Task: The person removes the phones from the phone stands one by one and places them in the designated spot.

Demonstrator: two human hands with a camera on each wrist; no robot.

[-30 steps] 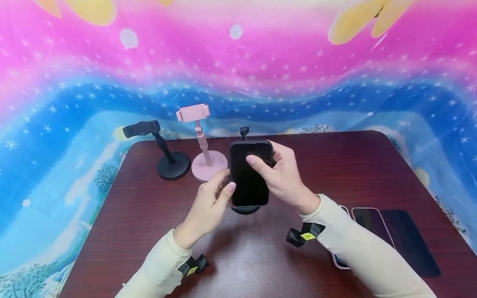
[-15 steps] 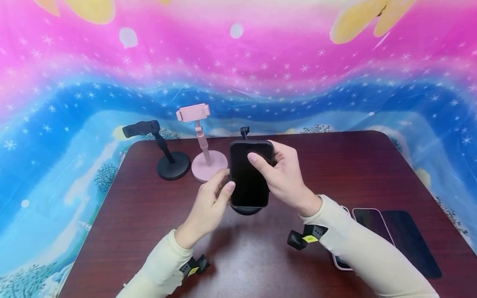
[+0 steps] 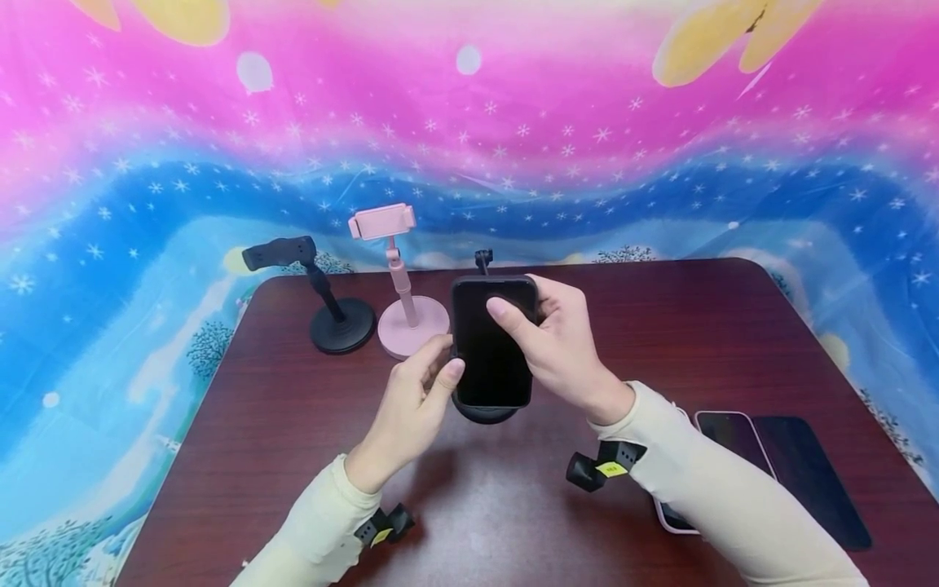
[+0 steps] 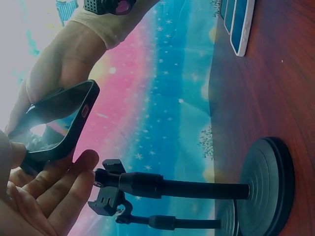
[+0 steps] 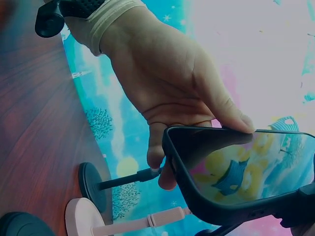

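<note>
A black-cased smartphone [image 3: 487,359] with a dark screen is held in both hands, tilted over the round black base [image 3: 484,415] of a phone stand. My left hand [image 3: 407,408] grips its left edge, thumb at the lower front corner. My right hand [image 3: 565,350] holds the upper right side, thumb laid across the screen and fingers behind. In the left wrist view the stand's black post [image 4: 206,188] rises to a jointed head just past the left fingertips. A black clamp-like piece [image 5: 301,199] overlaps the phone's edge in the right wrist view.
A black phone stand [image 3: 341,326] and a pink phone stand [image 3: 413,326] stand at the back left of the brown table [image 3: 279,440]. Behind the phone a small black joint [image 3: 483,260] shows. More phones [image 3: 814,481] lie at the right, partly under the right sleeve.
The hands and phone hold nearly the same position; the right thumb has slid very slightly on the screen. The view has shifted a little.
</note>
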